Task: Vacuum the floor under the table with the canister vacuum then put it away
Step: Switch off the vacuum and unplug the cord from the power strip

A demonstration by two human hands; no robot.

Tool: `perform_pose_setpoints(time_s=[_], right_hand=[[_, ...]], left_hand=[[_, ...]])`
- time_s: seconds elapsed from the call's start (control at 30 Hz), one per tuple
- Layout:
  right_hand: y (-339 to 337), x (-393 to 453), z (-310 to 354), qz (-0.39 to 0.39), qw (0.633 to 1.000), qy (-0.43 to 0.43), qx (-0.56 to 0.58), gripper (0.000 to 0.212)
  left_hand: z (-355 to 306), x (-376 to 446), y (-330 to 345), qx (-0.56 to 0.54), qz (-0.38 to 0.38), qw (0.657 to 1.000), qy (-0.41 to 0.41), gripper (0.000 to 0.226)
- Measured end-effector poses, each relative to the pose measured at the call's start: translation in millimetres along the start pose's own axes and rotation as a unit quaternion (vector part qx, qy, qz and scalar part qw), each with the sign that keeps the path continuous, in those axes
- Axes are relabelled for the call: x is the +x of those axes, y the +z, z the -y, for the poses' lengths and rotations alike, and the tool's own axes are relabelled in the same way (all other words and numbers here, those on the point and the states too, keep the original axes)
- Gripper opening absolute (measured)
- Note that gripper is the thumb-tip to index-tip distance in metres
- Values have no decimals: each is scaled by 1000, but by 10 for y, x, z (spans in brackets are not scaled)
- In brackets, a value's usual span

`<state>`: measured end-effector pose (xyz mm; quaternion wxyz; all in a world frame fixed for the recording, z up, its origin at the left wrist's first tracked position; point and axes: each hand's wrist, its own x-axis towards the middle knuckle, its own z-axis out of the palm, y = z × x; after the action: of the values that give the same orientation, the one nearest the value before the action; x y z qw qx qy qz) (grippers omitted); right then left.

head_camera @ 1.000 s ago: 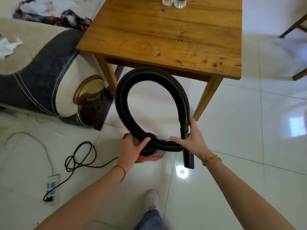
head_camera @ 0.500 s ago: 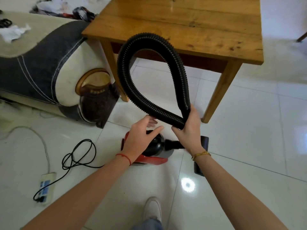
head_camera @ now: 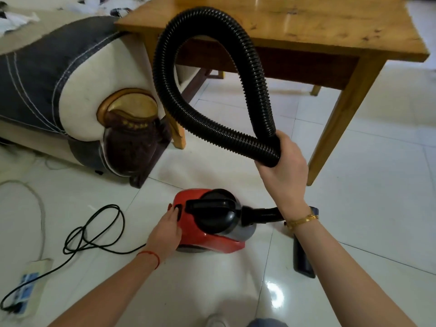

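Sitting on the tiled floor (head_camera: 354, 185) just in front of the wooden table (head_camera: 306, 27), the red canister vacuum (head_camera: 207, 234) has the left hand (head_camera: 165, 232) flat against its rear, fingers together. The right hand (head_camera: 285, 166) is wrapped around the black hose (head_camera: 212, 128), looped up before the table's near edge. A power cord (head_camera: 94, 234) lies coiled to the left, beside the sofa (head_camera: 70, 86).

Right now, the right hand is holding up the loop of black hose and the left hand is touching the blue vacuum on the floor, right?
Nearly. The canister vacuum is red with a black top, not blue, as the head view shows. The rest holds: the right hand grips the looped black hose, and the left hand touches the vacuum on the floor.
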<state>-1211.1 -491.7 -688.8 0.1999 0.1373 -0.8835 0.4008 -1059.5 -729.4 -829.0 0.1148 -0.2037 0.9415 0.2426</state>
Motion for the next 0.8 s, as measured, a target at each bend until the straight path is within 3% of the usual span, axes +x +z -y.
perform_pose_setpoints(time_s=[0.43, 0.73, 0.8], right_hand=[[111, 10, 7, -13, 1000, -27, -5, 44], [110, 15, 15, -10, 999, -33, 2, 43], [114, 27, 5, -6, 999, -38, -2, 44]], left_hand=[[94, 258, 234, 102, -11, 995, -10, 50], [63, 249, 91, 65, 9, 998, -17, 46], [6, 248, 9, 31, -35, 999, 5, 46]])
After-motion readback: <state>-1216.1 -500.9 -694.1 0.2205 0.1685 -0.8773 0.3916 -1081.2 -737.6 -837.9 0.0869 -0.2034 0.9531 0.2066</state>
